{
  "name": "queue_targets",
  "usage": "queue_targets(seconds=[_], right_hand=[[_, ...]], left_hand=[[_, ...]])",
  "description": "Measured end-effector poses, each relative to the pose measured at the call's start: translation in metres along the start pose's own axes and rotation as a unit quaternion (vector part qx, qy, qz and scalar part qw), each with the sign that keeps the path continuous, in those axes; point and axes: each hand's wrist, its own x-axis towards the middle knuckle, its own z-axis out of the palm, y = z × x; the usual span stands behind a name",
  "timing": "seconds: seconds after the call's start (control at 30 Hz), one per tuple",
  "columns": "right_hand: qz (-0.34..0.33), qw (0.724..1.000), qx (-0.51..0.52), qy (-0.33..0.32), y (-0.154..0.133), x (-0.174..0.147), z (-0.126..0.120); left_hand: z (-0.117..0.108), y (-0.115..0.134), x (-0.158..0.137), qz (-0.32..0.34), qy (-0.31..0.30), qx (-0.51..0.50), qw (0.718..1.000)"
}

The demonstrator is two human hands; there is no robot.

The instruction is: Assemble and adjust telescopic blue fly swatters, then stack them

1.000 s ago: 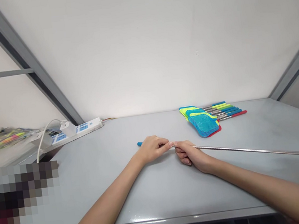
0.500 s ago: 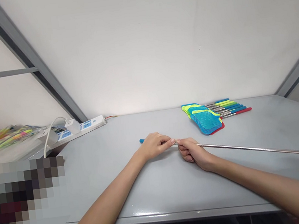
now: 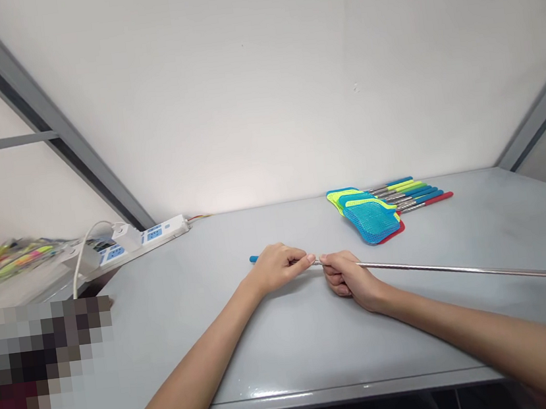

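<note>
Both hands hold a fly swatter point(image 3: 440, 268) with a long metal rod over the grey table. My left hand point(image 3: 281, 268) is closed around its handle end, with the blue grip tip showing past the fingers on the left. Just to the right, my right hand point(image 3: 349, 278) grips the metal rod, thumb along it. A short bit of rod shows between the hands. The blue perforated swatter head lies at the right edge of the view, partly cut off. Beyond my right hand lies a pile of fly swatters point(image 3: 372, 220) in blue, yellow-green and red.
The grey table point(image 3: 250, 346) runs back to a white wall. At its back left lies a white power strip point(image 3: 162, 233) with plugs and a cable point(image 3: 78, 268). Colourful bagged items point(image 3: 15, 259) sit at far left. A blurred patch hides the lower left.
The view has shifted slightly, so the scene sits a little further left. The gap between my hands looks slightly wider. Both hands keep their hold on the fly swatter.
</note>
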Motion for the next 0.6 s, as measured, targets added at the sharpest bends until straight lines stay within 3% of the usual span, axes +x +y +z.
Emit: queue_targets(seconds=[0.37, 0.6], right_hand=[[-0.005, 0.999, -0.026, -0.03, -0.001, -0.005, -0.005], [-0.03, 0.999, -0.015, -0.035, -0.002, -0.003, -0.009]], left_hand=[[0.002, 0.004, -0.004, 0.0, 0.018, 0.039, 0.999], [0.005, 0.023, -0.01, 0.002, 0.055, 0.096, 0.994]])
